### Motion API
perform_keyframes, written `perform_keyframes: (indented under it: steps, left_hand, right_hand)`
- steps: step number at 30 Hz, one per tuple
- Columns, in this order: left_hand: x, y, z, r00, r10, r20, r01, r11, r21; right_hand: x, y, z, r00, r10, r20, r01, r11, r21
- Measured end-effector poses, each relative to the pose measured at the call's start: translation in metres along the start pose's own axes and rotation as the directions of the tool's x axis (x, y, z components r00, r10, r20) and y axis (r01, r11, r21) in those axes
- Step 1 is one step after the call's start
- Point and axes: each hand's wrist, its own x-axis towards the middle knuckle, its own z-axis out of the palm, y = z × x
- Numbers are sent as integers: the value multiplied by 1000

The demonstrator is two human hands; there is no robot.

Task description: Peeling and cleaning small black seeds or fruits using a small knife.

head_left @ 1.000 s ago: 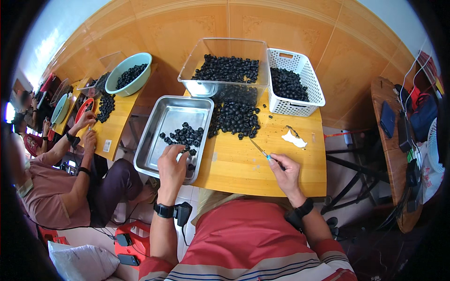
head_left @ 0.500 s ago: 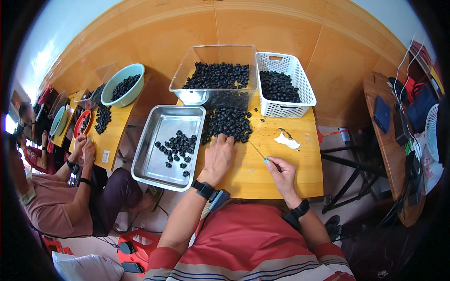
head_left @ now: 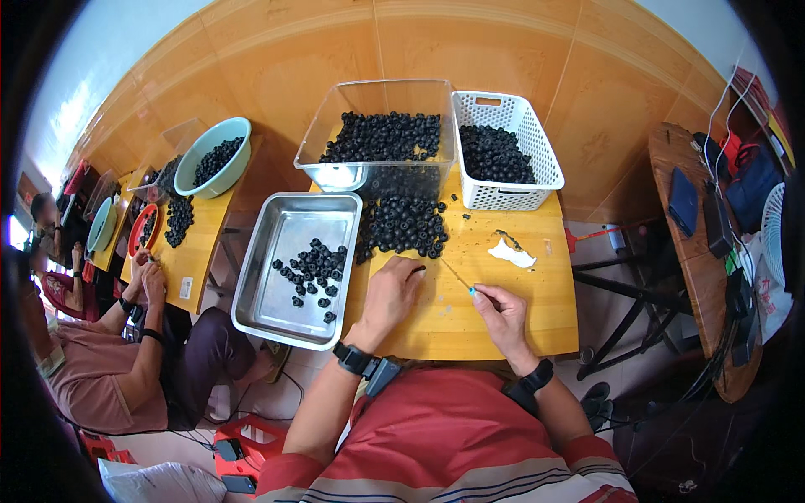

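Note:
My left hand [head_left: 390, 293] is closed over the near part of the table, a small black round part [head_left: 418, 269] showing at its fingertips. My right hand [head_left: 501, 317] pinches a thin rod-like tool [head_left: 457, 275] by its blue end, the slender shaft slanting up and left. Just beyond the left hand lies a pile of black round parts [head_left: 402, 225], several with a hole in the middle. Left of that hand, a metal tray [head_left: 293, 226] holds more of these black parts [head_left: 315, 267].
A clear plastic bin [head_left: 306, 138] and a white perforated basket [head_left: 507, 194], both with black parts, stand at the back. A crumpled white scrap [head_left: 511, 253] lies on the right of the yellow table [head_left: 537, 318]. At left, another person [head_left: 109, 360] works beside a green basin [head_left: 214, 184].
My left hand has drawn back from the pile toward me, and a black part now shows at its fingertips. The right hand keeps the tool in nearly the same place.

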Motion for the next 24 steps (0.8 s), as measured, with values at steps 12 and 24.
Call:
perform_keyframes:
  steps: [12,24]
  left_hand:
    - [-27,4,0,809,-484,333,336,-83,-938]
    - [-38,11,4,834,-349,427,255,-443,-860]
  right_hand:
    - [-1,-8,5,999,8,46,-8,1000,-13]
    - [2,-26,17,952,-252,175,269,960,-78]
